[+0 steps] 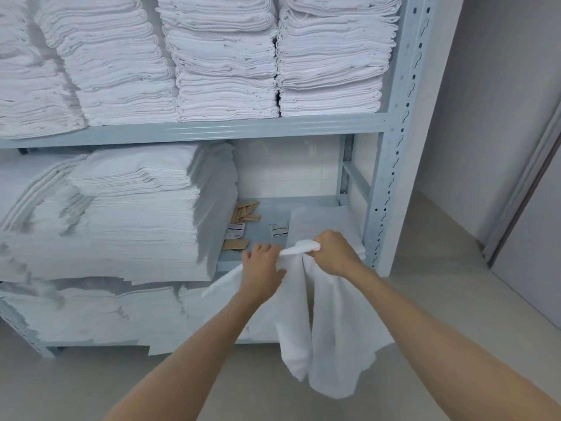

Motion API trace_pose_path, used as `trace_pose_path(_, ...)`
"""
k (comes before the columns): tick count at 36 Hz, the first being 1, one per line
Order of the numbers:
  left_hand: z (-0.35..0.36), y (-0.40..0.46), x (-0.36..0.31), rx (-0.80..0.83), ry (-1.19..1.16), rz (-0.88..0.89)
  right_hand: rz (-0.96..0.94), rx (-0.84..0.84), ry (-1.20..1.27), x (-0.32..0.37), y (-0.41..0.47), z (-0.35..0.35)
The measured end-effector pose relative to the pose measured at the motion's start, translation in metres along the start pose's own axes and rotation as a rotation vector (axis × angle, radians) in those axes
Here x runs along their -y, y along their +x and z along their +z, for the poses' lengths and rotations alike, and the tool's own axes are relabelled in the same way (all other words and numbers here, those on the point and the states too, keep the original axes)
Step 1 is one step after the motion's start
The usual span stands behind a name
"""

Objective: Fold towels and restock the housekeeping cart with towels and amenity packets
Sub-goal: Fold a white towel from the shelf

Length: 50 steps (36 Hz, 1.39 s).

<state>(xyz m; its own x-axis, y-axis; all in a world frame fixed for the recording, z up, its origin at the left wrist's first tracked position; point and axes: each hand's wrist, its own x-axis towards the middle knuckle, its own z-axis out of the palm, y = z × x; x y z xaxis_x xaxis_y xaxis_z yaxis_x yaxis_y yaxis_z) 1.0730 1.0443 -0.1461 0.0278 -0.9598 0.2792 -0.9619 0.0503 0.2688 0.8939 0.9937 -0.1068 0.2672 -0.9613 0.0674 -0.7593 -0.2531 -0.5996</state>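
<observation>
A white towel (334, 335) hangs loose in front of the middle shelf, its lower part drooping toward the floor. My right hand (335, 253) grips a bunched upper edge of it. My left hand (262, 270) holds the same edge a little to the left, fingers curled over the cloth. Behind my hands a flat folded towel (321, 223) lies on the shelf. Brown and white amenity packets (243, 220) are scattered on the shelf beside it.
A grey metal rack (391, 165) holds tall stacks of folded white towels (212, 71) on the upper shelf and more stacks (127, 214) at the left of the middle shelf. A wall and door frame (522, 189) stand at the right, pale floor below.
</observation>
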Motion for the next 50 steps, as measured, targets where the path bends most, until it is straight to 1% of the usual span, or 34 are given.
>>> trace_pose_path(2, 0.004, -0.002, 0.005, -0.067, 0.007, -0.046, -0.013, 0.008, -0.011, -0.006, -0.003, -0.009)
trace_pose_path(3, 0.005, -0.003, 0.009, -0.062, -0.019, -0.078, -0.02, 0.01, -0.01, -0.009, -0.005, -0.014)
trace_pose_path(6, 0.008, -0.002, 0.02, -0.01, -0.049, -0.123, -0.045, 0.012, -0.008, -0.02, -0.007, -0.032)
trace_pose_path(9, 0.015, -0.001, 0.033, 0.108, -0.102, -0.154, -0.085, 0.025, -0.04, -0.035, -0.011, -0.049)
trace_pose_path(11, 0.02, -0.003, 0.035, 0.183, -0.118, -0.135, -0.087, 0.041, -0.074, -0.046, -0.013, -0.056)
trace_pose_path(14, 0.023, 0.0, 0.025, 0.192, -0.162, -0.121, -0.053, 0.078, -0.114, -0.069, -0.013, -0.061)
trace_pose_path(16, 0.02, 0.005, 0.014, 0.166, -0.192, -0.115, 0.012, 0.095, -0.134, -0.091, -0.014, -0.065)
trace_pose_path(21, 0.009, 0.014, -0.017, 0.149, -0.18, -0.007, 0.143, 0.083, -0.16, -0.147, -0.028, -0.062)
trace_pose_path(25, -0.005, 0.019, -0.045, 0.148, -0.122, 0.15, 0.223, 0.053, -0.143, -0.181, -0.047, -0.044)
trace_pose_path(29, -0.017, 0.021, -0.061, 0.143, -0.089, 0.284, 0.278, 0.015, -0.085, -0.199, -0.064, -0.028)
trace_pose_path(32, -0.025, 0.022, -0.069, 0.112, -0.115, 0.318, 0.31, -0.031, -0.061, -0.211, -0.072, -0.019)
trace_pose_path(34, -0.033, 0.025, -0.068, 0.076, -0.146, 0.322, 0.388, -0.011, -0.053, -0.217, -0.077, -0.014)
trace_pose_path(36, -0.042, 0.03, -0.064, 0.041, -0.157, 0.313, 0.468, 0.013, -0.062, -0.223, -0.081, -0.008)
trace_pose_path(38, -0.051, 0.035, -0.057, 0.003, -0.162, 0.293, 0.507, 0.023, -0.064, -0.227, -0.083, 0.0)
trace_pose_path(42, -0.069, 0.043, -0.044, -0.103, -0.185, 0.248, 0.534, 0.022, 0.015, -0.218, -0.079, 0.02)
trace_pose_path(44, -0.077, 0.044, -0.039, -0.122, -0.213, 0.202, 0.538, -0.008, 0.074, -0.207, -0.073, 0.029)
trace_pose_path(46, -0.082, 0.046, -0.033, -0.141, -0.233, 0.12, 0.528, -0.054, 0.116, -0.193, -0.065, 0.035)
trace_pose_path(50, -0.083, 0.048, -0.019, -0.183, -0.284, -0.124, 0.533, -0.152, 0.163, -0.166, -0.052, 0.043)
